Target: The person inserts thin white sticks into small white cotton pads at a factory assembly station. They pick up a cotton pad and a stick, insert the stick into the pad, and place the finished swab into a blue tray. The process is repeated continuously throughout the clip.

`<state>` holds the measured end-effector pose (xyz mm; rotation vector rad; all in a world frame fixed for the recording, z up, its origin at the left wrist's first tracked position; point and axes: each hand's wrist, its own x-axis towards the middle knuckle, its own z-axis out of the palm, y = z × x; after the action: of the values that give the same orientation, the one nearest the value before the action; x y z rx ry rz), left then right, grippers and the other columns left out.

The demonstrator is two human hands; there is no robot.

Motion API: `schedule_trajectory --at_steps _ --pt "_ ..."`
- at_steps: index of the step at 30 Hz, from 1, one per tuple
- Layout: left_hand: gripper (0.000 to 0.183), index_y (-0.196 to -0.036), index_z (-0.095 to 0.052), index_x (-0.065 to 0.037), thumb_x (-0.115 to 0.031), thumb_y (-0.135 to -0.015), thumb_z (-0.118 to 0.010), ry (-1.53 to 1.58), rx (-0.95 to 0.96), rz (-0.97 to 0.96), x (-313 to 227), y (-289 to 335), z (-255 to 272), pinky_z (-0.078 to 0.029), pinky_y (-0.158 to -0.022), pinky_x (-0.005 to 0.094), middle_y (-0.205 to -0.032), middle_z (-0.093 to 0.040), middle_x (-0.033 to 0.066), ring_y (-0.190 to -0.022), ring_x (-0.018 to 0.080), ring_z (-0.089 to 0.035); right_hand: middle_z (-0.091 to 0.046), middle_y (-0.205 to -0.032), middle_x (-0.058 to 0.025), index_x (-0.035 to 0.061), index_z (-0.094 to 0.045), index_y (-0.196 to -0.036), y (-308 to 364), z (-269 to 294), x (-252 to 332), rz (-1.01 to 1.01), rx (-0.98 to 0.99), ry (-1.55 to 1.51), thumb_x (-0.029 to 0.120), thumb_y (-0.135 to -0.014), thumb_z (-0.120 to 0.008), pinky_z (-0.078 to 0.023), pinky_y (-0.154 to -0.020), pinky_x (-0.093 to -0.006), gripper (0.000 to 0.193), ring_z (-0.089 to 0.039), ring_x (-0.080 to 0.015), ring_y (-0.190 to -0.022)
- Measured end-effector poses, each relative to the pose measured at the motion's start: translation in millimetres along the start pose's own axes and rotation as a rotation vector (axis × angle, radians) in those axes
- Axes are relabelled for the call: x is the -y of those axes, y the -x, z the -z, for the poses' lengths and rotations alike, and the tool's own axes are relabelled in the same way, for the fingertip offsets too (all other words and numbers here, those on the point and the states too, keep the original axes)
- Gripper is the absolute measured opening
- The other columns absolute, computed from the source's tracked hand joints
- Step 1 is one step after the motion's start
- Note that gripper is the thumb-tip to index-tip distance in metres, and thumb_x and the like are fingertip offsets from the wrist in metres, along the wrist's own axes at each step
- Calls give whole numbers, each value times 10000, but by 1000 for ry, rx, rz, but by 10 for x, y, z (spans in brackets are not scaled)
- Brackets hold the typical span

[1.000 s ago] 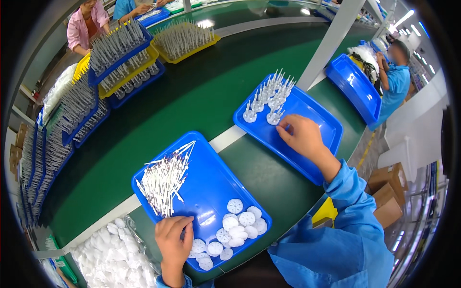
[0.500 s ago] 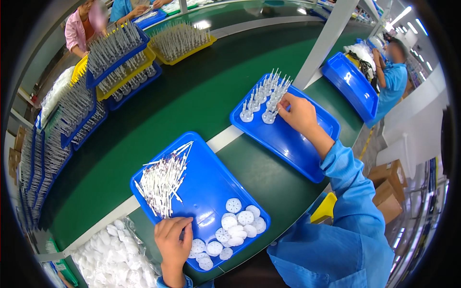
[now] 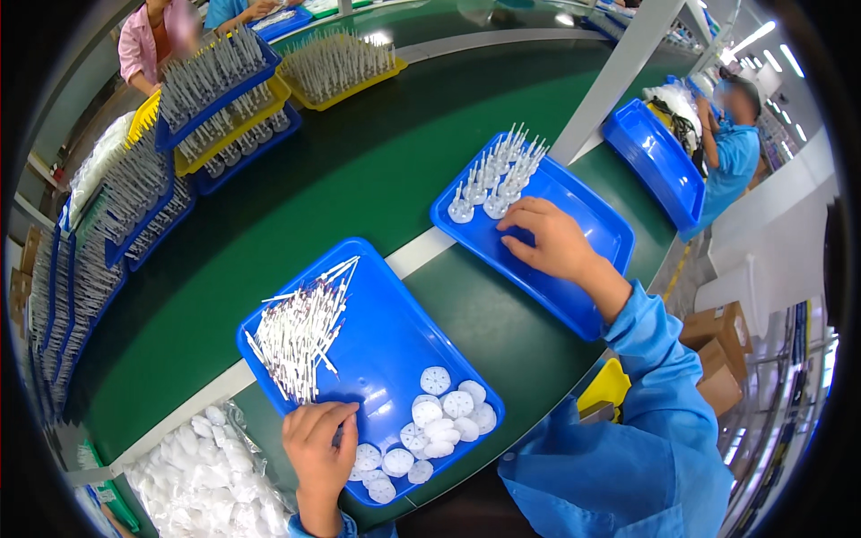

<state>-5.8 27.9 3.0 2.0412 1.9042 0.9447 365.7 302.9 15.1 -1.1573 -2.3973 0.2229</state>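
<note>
My right hand (image 3: pixel 547 238) hovers over a blue tray (image 3: pixel 603 235), its thumb and fingers apart with nothing seen between them. Just beyond the fingertips, several clear round bases with thin upright sticks (image 3: pixel 495 179) stand in that tray. At the near left edge of a second blue tray (image 3: pixel 381 327) my left hand (image 3: pixel 320 448) is curled, palm down; what its fingers may hold is hidden. A heap of thin white sticks with dark ends (image 3: pixel 300 336) lies just beyond it. To its right are loose white perforated discs (image 3: pixel 437 426).
A clear bag of white parts (image 3: pixel 193 471) lies at the lower left. Stacked trays of upright sticks (image 3: pixel 220 90) line the far left of the green belt (image 3: pixel 332 170). A grey post (image 3: pixel 601 99) rises behind the right tray. Co-workers sit at the far side and right.
My right hand has come away from the standing sticks, nearer to me, and its fingers have parted. My left hand stays almost where it was, still curled.
</note>
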Motion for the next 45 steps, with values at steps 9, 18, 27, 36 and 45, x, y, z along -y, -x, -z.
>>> schedule_trajectory --at_steps 9,18,27,36,45 --pt "174 -1012 -805 -97 -45 -845 -806 40 -9 2 -28 -19 11 -488 -843 408 -985 -769 58 -897 278 -691 -762 -998 -84 92 -769 -907 -30 59 -255 -53 -35 82 187 -894 -804 -583 -859 -425 102 -724 -311 -987" --pt "232 -1103 -813 -116 -112 -872 -828 -47 -35 117 -59 -97 46 -549 -756 407 -1001 -749 58 -864 283 -711 -705 -724 -97 70 -753 -829 87 197 276 -133 -97 32 179 -917 -825 -527 -618 -392 157 -702 -266 -663" --pt "182 -1032 -815 -96 -82 -850 -825 -3 -52 151 -61 -150 8 -560 -741 425 -924 -747 75 -827 295 -713 -762 -908 -150 37 -767 -1020 -919 902 -134 -45 -162 112 179 -973 -763 -577 -738 -407 149 -750 -289 -794" --pt "169 -1026 -808 -89 -74 -858 -815 6 -8 150 -36 -167 -15 -551 -704 414 -884 -739 87 -783 295 -700 -822 -1017 -74 126 -835 -1025 -1675 609 -713 185 396 368 171 -904 -791 -554 -1010 -472 137 -768 -309 -945" --pt "226 -1091 -804 -71 -37 -868 -811 143 -54 163 -69 -215 15 -560 -703 368 -969 -763 101 -770 243 -706 -828 -1020 -86 77 -821 -1117 -1461 946 -482 -84 -85 -79 161 -992 -730 -592 -875 -363 176 -782 -216 -937"
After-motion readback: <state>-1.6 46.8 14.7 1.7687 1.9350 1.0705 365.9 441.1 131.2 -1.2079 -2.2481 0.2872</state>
